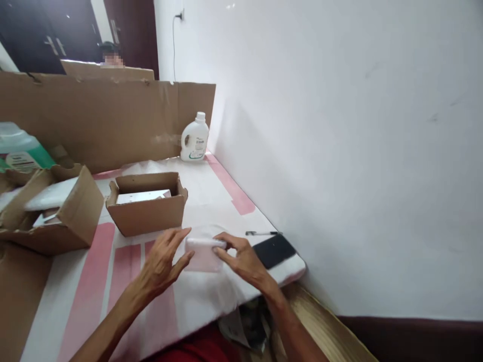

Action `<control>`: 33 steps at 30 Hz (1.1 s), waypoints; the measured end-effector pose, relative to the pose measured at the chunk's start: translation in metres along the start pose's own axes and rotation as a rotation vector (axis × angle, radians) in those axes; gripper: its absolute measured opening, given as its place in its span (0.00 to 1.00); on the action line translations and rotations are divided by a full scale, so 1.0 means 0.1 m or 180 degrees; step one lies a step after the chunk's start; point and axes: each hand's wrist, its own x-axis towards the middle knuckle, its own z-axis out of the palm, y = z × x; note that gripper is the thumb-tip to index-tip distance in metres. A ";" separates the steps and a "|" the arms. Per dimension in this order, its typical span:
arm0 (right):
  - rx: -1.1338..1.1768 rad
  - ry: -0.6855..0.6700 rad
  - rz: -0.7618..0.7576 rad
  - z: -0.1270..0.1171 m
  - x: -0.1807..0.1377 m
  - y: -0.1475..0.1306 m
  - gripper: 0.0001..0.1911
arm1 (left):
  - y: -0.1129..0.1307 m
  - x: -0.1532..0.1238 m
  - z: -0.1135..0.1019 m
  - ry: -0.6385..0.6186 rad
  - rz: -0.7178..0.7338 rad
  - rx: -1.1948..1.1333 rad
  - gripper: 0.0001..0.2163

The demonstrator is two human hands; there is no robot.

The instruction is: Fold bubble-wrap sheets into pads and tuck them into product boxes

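Note:
A small pale box-shaped packet (204, 255), with clear plastic film about it, stands over the front of the table. My right hand (241, 256) grips its upper right corner between thumb and fingers. At its left side is my left hand (166, 256), thumb and fingers spread apart, the thumb tip close to the packet's edge; whether it touches I cannot tell. Just behind lies more thin transparent film (211, 230). What is inside the packet cannot be made out.
An open cardboard box (149, 216) with white packets stands behind my left hand; further boxes (81, 216) are at left. A white jug (195, 138) and a green-liquid bottle (26, 151) stand by a cardboard screen (113, 120). A pen (262, 233) and black phone-like slab (274, 251) lie right.

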 end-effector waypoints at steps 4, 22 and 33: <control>0.0205 0.0914 -0.0253 -0.45 0.48 -0.41 0.06 | -0.21 0.27 -0.56 0.1126 -0.0156 0.0995 0.26; -0.1101 -0.1260 -0.1703 0.51 2.11 -0.71 0.15 | -0.72 -0.02 -0.61 0.1168 -0.0292 0.1104 0.20; -0.0934 -0.0878 -0.1621 0.54 2.31 -0.62 0.23 | -0.86 0.77 -0.90 0.0230 -0.0475 0.1019 0.14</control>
